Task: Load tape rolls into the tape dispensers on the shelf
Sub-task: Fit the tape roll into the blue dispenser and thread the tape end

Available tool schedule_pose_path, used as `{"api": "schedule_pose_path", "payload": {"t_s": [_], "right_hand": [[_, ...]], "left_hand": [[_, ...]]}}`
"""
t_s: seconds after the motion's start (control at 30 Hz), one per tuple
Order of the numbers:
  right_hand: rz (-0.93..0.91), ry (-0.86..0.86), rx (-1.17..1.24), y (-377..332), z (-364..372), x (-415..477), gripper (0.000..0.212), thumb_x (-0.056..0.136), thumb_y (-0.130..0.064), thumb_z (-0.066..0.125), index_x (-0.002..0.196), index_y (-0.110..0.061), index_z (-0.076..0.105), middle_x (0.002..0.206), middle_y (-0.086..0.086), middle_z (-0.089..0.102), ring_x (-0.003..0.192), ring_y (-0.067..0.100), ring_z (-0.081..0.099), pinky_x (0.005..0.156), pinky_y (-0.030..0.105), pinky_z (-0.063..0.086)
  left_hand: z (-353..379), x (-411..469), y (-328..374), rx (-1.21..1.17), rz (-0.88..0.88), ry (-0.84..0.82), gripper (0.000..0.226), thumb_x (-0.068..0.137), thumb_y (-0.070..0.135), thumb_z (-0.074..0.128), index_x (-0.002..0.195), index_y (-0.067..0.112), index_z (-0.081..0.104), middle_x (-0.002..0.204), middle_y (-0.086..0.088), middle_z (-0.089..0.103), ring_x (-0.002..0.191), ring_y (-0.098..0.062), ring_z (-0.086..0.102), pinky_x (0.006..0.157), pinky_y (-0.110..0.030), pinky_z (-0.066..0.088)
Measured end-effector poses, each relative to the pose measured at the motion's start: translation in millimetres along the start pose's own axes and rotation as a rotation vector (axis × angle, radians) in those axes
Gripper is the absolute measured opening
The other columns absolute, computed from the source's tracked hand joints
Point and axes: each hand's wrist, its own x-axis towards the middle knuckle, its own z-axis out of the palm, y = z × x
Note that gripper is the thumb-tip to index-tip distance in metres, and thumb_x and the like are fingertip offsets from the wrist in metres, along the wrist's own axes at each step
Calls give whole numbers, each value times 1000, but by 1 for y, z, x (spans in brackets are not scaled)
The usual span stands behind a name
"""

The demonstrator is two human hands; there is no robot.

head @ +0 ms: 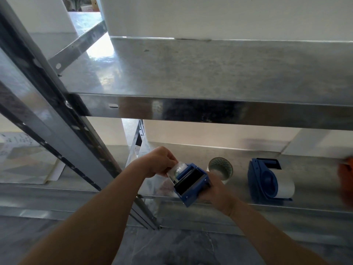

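head view: grips the blue dispenser (pixel 191 185) from its right side in the right hand (pixel 216 191), just above the front edge of the lower shelf (pixel 238 202), while pinching the clear tape (pixel 176 170) at the dispenser's upper-left end between the curled fingers (pixel 172 162) of the left hand (pixel 160 162). with the tape up and left of the toothed edge, and roller and teeth running crosswise between the two hands, probably calls for a pull by the nearer left hand across them toward the right. just behind, standing on the shelf, a spare roll (pixel 220 167), and to its right a second dispenser (pixel 267 180), seemingly already loaded with a white roll.
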Motion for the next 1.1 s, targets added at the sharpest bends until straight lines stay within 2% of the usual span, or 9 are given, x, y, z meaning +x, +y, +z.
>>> {"api": "schedule_pose_path", "payload": {"t_s": [0.07,0.13,0.17,0.43,0.57,0.73,0.87,0.93,1.1], "right_hand": [[-21,-6,27,1,-1,1,19,77,-8,69,89,-20,60,88,3,64,80,-3,67,78,23,56],[-23,-7,30,2,-1,3,40,54,-36,77,88,-19,64,85,10,67,83,6,68,86,37,56],[-24,-7,17,3,-1,4,41,54,-38,72,89,-19,64,85,13,66,84,8,67,89,42,55],[-25,28,18,9,-1,10,36,61,-38,62,92,-20,64,78,-10,72,84,2,68,81,25,56],[-30,61,-18,10,-1,9,33,62,-33,65,92,-21,64,80,-13,73,84,1,68,77,22,56],[-25,53,-11,6,-5,10,30,75,9,62,99,-9,61,83,-8,63,88,14,61,72,19,53],[-67,73,92,-1,-3,12,23,77,3,62,87,-18,65,75,8,62,80,3,63,69,13,51],[-27,27,129,0,-2,11,34,80,12,57,82,-21,63,67,-6,62,72,2,59,62,8,49],[-80,-36,183,-2,4,7,15,61,-30,62,66,-37,74,56,-18,63,60,-8,59,69,14,46]], "left_hand": [[-2,1,2,29,-11,3,12,93,6,62,98,-2,68,89,-14,69,75,-20,69,71,-31,61],[-2,2,4,66,-21,-4,14,94,7,61,100,-3,67,91,-15,69,75,-20,69,69,-30,61],[-2,1,5,86,-26,-15,14,94,8,59,101,-2,67,91,-15,68,76,-20,68,67,-28,60],[7,-2,4,113,6,-32,17,99,6,45,94,7,61,88,-11,59,77,-22,60,62,-28,55],[12,0,3,113,45,10,18,99,4,44,104,2,62,90,-9,57,89,-27,60,81,-40,58],[15,-1,-2,-303,-55,-6,20,95,6,46,84,2,62,75,-13,58,64,-21,59,63,-34,51],[13,-4,-2,-476,-156,-108,14,95,12,46,91,4,56,68,-8,59,59,-20,60,59,-32,51],[13,-4,-2,-491,-187,-142,15,95,14,44,88,7,55,66,-7,58,61,-20,58,64,-33,49],[18,-8,0,-487,-189,-93,17,95,14,43,83,8,54,59,-5,58,59,-20,57,63,-33,48]]}}
